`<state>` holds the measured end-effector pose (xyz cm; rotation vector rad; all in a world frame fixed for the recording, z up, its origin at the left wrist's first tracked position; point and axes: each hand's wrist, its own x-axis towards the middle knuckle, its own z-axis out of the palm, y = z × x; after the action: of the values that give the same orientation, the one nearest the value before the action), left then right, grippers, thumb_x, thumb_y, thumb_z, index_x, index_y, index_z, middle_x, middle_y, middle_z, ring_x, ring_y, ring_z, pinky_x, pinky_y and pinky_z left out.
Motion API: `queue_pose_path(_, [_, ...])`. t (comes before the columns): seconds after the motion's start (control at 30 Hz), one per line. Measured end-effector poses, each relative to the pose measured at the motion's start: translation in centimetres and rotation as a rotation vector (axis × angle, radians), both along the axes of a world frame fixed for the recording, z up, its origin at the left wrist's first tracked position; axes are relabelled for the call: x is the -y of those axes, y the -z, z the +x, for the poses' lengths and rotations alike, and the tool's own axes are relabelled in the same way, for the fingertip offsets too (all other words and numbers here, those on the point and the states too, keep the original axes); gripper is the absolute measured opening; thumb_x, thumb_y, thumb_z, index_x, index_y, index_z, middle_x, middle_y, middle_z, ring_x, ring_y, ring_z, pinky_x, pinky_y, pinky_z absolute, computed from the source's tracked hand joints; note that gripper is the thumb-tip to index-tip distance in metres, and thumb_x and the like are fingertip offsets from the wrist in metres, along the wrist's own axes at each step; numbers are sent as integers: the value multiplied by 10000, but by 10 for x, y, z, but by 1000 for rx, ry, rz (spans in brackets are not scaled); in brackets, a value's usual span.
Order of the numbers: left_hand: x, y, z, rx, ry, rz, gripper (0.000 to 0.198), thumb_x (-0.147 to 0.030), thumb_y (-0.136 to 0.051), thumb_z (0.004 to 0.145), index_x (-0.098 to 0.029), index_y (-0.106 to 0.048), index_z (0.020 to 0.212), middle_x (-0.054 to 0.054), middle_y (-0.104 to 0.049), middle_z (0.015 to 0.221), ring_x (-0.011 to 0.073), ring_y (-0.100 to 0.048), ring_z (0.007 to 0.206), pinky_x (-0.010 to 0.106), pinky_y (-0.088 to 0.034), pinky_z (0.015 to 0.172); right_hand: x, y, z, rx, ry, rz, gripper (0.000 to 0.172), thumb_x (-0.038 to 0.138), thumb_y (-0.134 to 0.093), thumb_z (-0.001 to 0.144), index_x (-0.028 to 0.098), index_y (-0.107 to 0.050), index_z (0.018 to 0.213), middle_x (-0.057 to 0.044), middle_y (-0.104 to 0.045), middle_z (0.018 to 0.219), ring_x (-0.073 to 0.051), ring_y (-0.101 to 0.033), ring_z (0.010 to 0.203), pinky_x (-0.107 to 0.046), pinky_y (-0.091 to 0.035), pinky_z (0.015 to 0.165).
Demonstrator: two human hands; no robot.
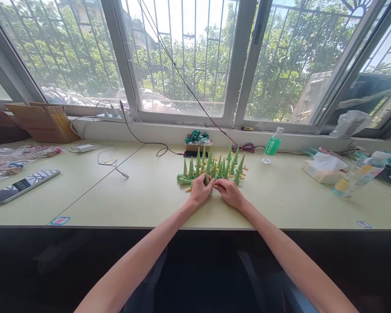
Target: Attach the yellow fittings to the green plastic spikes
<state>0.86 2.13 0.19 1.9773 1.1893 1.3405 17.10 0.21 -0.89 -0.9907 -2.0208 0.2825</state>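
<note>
Several small green cone-shaped toy trees with yellow bases stand in a cluster on the pale table; a few lie on their sides at the cluster's left. My left hand and my right hand meet at the cluster's near edge. Both have their fingers pinched together round a small green piece between them. What exactly each finger grips is too small to make out.
A green-labelled water bottle stands right of the cluster. Tissues and another bottle lie at the right. A dark phone sits behind the trees, a keyboard-like slab and a cardboard box at the left. Cables cross the table.
</note>
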Motion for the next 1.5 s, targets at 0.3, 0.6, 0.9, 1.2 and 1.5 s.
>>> queue_pose_path(0.3, [1,1,1,-3,55,26,283,-384,-490,897,-189,-487,691,-23,-489,583,116,-410,532,259,-320,541,-2,1,3,74,59,22,339,325,-396,975,200,-476,670,-17,-539,652,-145,-458,590,-261,-350,591])
queue_pose_path(0.6, [3,1,0,-7,142,25,310,-400,-429,940,-182,-495,729,-9,-520,626,117,-426,550,261,-347,564,-4,6,4,79,84,8,397,359,-331,999,204,-403,642,15,-458,573,-114,-372,511,-255,-288,541])
queue_pose_path(0.9, [2,0,3,-13,69,22,262,-356,-431,942,-183,-504,759,8,-576,666,126,-461,562,264,-353,573,-1,1,1,62,111,-18,354,365,-356,1003,197,-496,725,-5,-555,643,-128,-459,549,-251,-337,569])
queue_pose_path(1.2, [1,-4,3,78,-16,-33,294,-366,-426,945,-188,-488,719,21,-609,695,138,-518,605,257,-367,583,1,1,1,-3,43,10,177,261,-568,890,191,-551,1052,-39,-633,884,-122,-514,600,-260,-434,626])
queue_pose_path(1.5, [0,-2,3,73,-7,-39,310,-374,-418,947,-192,-500,709,15,-596,671,138,-512,589,258,-365,581,-1,3,3,-4,48,30,103,246,-545,920,188,-568,1001,-44,-635,852,-162,-560,719,-272,-432,684])
